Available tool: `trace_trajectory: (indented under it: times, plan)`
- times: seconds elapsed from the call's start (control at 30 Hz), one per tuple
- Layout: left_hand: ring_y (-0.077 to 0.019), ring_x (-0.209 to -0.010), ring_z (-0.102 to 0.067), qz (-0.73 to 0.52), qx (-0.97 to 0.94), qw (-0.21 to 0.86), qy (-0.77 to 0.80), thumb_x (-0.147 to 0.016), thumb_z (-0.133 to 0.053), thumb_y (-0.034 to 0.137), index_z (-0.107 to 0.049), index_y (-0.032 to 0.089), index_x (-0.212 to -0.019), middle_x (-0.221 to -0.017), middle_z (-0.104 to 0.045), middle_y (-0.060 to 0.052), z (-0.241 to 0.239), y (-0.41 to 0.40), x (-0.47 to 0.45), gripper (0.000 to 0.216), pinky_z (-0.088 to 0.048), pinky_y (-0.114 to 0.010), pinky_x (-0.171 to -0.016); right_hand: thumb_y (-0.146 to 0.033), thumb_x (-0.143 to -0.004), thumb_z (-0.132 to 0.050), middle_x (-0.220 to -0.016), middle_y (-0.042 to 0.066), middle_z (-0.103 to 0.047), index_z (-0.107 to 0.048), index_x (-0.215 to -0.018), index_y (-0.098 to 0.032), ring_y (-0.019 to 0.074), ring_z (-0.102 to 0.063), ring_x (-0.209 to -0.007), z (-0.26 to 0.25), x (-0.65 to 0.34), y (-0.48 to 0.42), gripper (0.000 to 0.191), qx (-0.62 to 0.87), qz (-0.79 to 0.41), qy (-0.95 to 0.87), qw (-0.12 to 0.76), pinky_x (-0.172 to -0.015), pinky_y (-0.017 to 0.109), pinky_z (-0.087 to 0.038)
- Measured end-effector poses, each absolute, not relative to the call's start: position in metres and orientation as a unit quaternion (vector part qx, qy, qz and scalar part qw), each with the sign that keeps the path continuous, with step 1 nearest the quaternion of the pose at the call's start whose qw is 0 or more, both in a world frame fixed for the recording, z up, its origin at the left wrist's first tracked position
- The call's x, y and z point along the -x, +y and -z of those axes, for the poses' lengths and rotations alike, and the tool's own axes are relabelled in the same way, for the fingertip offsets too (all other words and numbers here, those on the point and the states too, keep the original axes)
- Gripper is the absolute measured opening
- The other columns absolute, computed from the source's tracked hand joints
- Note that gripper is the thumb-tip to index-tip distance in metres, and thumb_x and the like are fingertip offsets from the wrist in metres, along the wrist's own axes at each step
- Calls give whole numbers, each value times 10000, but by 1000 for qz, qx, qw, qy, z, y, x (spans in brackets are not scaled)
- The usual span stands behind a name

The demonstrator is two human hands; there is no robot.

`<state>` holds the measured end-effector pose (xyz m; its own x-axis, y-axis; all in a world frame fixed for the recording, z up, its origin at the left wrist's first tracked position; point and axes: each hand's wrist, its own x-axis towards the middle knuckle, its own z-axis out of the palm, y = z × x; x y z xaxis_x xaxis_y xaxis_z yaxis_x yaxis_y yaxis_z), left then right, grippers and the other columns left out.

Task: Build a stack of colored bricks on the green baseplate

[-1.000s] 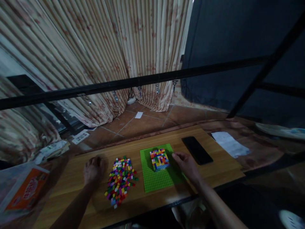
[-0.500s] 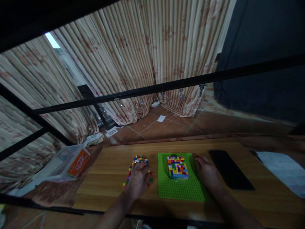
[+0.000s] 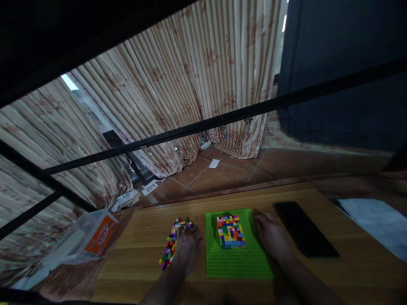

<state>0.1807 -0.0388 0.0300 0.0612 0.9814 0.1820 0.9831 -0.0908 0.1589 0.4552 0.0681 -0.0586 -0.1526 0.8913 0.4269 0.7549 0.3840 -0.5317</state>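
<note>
A pile of small coloured toy bricks [image 3: 170,243] lies on the left half of the wooden table. My left hand [image 3: 188,248] rests over the pile's right side, fingers bent and a little apart, fingertips among the bricks. Right of it lies a green studded baseplate [image 3: 238,264]. A multicoloured rectangular block of bricks [image 3: 230,231] stands on its upper middle. Beside the baseplate's right edge is my right hand [image 3: 271,235], its fingers curled inward close to the edge. Whatever those fingers may hold is hidden.
A black phone-like slab [image 3: 305,228] lies right of my right hand. White paper [image 3: 375,222] is at the far right. A clear plastic box [image 3: 76,241] with an orange label sits left of the table. A dark metal bar [image 3: 190,129] crosses beyond the table.
The view has tilted and shifted slightly. My left hand has moved toward the right side of the pile, uncovering more bricks. My right hand stays by the baseplate.
</note>
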Motion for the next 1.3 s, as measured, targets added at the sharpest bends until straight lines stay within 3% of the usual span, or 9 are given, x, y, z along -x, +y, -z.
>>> trace_trajectory:
  times: [0.2, 0.67, 1.03, 1.3]
  plan:
    - [-204, -854, -638, 284, 697, -54, -656, -862, -556, 238, -724, 264, -880, -858, -735, -27, -37, -36, -220, 171, -456, -411, -869, -195, -900, -394, -889, 81, -664, -686, -834, -206, 207, -620, -840, 52, -454, 66, 300, 553, -109, -750, 346, -791, 313, -470]
    - [-182, -880, -585, 320, 692, -57, -645, -811, -680, 206, -748, 328, -820, -867, -728, 22, -36, -21, -250, 140, -379, -431, -932, -186, -894, -372, -890, 87, -657, -662, -827, -197, 213, -618, -858, 48, -455, 64, 298, 554, -116, -750, 342, -798, 312, -466]
    - [-179, -887, -585, 270, 752, 91, -594, -893, -541, 166, -681, 255, -824, -886, -711, -2, -20, -30, -253, 179, -266, -534, -1083, -203, -899, -373, -901, 81, -650, -663, -824, -204, 206, -617, -860, 50, -456, 63, 300, 552, -107, -755, 337, -787, 307, -468]
    - [-205, -967, -567, 196, 792, 122, -564, -888, -506, 126, -650, 205, -976, -1019, -691, -43, -13, -32, -253, 186, -342, -511, -1067, -222, -904, -372, -914, 84, -658, -663, -856, -206, 215, -619, -867, 56, -457, 65, 296, 557, -97, -755, 333, -793, 311, -465]
